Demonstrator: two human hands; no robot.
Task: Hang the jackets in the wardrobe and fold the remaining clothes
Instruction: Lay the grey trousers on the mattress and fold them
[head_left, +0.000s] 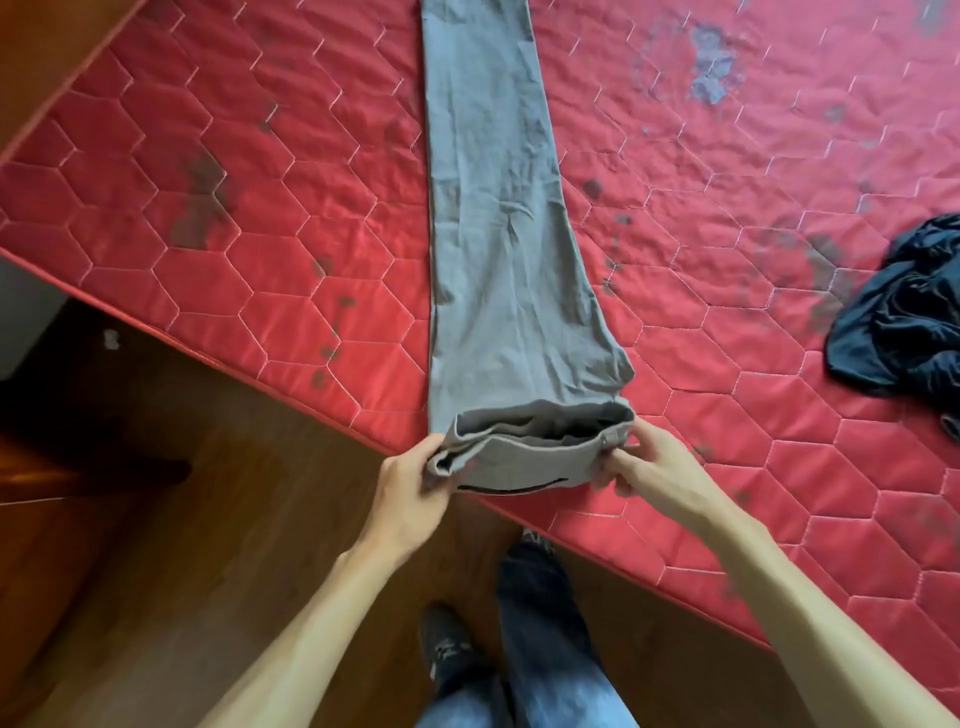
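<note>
Both hands are closed on cloth: my left hand (410, 478) and my right hand (644, 462) each pinch a corner of the near end of the grey trousers (498, 234). On the red mattress (260, 208) the trousers stretch away from me, near end at its edge. A crumpled dark garment (904, 322) lies well apart on my right.

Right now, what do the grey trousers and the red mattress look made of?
The grey trousers: soft matte woven cloth, likely cotton, going by fine creases and limp folds. The mattress: quilted fabric with slight satin sheen, hexagon stitching, dark worn patches; fibre unclear.
</note>
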